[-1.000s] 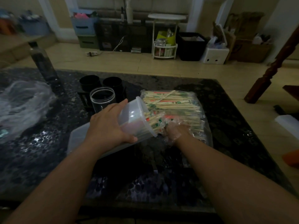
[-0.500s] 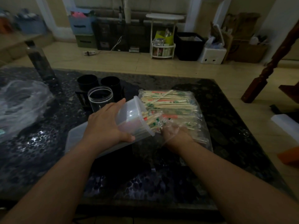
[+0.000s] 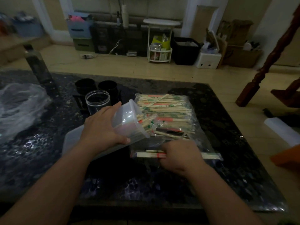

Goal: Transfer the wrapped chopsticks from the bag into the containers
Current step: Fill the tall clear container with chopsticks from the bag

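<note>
The dark marbled table point(image 3: 48, 159) bears a clear bag point(image 3: 201, 142) packed with wrapped chopsticks point(image 3: 164, 109). The left hand point(image 3: 100, 129) grips a translucent container point(image 3: 128, 120), which is tilted with its mouth toward the bag and several chopsticks inside. A clear jar point(image 3: 97, 101) stands upright just behind. The right hand point(image 3: 180, 156), fingers curled, clutches a small bundle point(image 3: 149, 154) at the bag's near edge

A dark bottle point(image 3: 39, 67) stands beyond crumpled plastic point(image 3: 19, 108) on the table point(image 3: 227, 143).
</note>
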`<state>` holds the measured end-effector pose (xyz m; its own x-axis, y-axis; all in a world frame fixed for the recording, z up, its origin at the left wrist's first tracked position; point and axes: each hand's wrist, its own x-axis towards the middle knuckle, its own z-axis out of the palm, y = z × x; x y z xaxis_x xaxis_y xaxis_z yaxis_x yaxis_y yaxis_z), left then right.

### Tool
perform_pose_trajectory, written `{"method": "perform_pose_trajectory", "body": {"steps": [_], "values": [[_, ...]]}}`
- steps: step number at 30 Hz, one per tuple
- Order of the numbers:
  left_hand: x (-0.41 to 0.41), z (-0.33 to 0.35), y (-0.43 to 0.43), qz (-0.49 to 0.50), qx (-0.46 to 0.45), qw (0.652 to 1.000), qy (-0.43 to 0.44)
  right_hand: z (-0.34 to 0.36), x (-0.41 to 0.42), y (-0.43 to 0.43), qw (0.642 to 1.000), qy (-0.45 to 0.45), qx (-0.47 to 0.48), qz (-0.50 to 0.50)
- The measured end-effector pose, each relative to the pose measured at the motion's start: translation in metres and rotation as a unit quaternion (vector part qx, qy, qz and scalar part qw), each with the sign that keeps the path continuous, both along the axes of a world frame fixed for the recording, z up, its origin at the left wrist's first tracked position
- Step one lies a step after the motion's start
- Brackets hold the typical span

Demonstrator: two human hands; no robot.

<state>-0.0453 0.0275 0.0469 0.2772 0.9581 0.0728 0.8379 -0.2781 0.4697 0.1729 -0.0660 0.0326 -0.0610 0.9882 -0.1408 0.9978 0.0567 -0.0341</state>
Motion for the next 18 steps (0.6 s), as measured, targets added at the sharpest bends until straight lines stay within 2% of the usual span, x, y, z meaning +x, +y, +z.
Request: {"method": "perform_pose_trajectory", "body": {"steps": [3,6,9,12,15,18], "values": [[0.0,0.002,-0.003,-0.002,0.002,1.0,-0.007,0.03,0.004,-0.008,0.998,0.005,0.059,-0.001],[0.0,0.004,-0.005,-0.007,0.001,1.0,-0.014,0.045,0.004,-0.014,0.986,0.012,0.164,0.004],[0.0,0.003,-0.005,-0.021,0.004,1.0,-0.013,0.04,-0.002,-0.014,0.958,-0.019,0.284,0.018],[0.0,0.002,-0.007,-0.025,0.013,1.0,-0.014,0.031,0.002,-0.005,0.91,0.031,0.409,0.065],[-0.001,-0.001,-0.008,-0.039,0.028,0.999,-0.008,0.03,0.012,0.0,0.879,0.054,0.463,0.1],[-0.003,-0.003,-0.008,-0.043,0.03,0.999,-0.003,0.032,0.01,0.0,0.857,0.088,0.504,0.059]]}}
